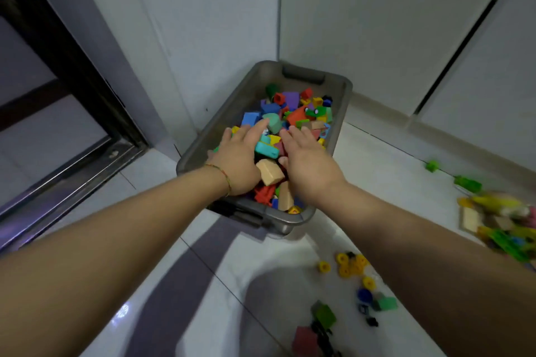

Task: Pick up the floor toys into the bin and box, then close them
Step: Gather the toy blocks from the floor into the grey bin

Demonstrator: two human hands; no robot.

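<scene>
A grey plastic bin [339, 113] stands open in the corner, filled with several coloured toy blocks [293, 113]. My left hand [239, 153] lies flat on the blocks at the bin's left side, fingers stretched forward. My right hand [307, 162] lies palm down on the blocks beside it, fingers straight. A tan wooden block [269, 172] sits between the two hands. Neither hand grips anything that I can see.
Loose toys lie on the white tiled floor: yellow rings [352, 264], green and red blocks [324, 316], a green block [432, 166], and a blurred pile [504, 220] at the right edge. A dark door frame [72, 72] is at left, white cabinets behind.
</scene>
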